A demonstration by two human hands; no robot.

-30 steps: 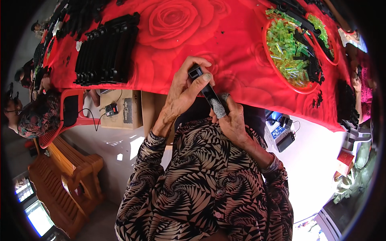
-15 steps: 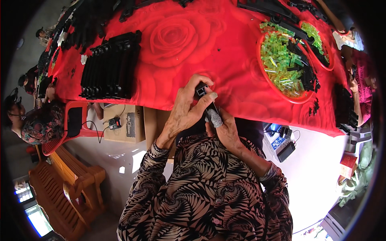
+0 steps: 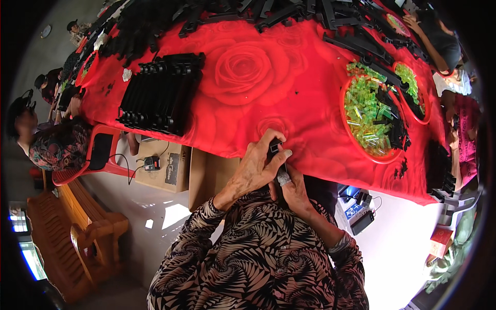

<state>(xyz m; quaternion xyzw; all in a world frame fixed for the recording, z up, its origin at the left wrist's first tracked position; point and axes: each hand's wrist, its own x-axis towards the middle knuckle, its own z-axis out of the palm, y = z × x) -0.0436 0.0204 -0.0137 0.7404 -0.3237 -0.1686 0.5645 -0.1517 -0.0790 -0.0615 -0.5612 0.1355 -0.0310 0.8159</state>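
Both hands hold one long black plastic part [image 3: 275, 147] at the front edge of the red tablecloth [image 3: 320, 139], close to my body. My left hand [image 3: 253, 168] grips its upper end, with the thumb along its side and the forefinger bent over its tip. Lower down, my right hand [image 3: 297, 194] is closed round the same part; a grey wrapping covers its thumb. The part stands tilted, and its lower end is mostly hidden by my fingers.
A row of black plastic parts [image 3: 161, 95] lies at the left. To the right, a red-rimmed basket [image 3: 345, 126] holds yellow-green pieces and small black parts. More black parts [image 3: 289, 15] are heaped along the far side. Other people sit around the table. An open cardboard box [image 3: 206, 178] stands below the edge.
The whole view has shifted, so the table and my hands sit lower in the picture and more of the far heap shows. Both hands keep their hold on the black part.
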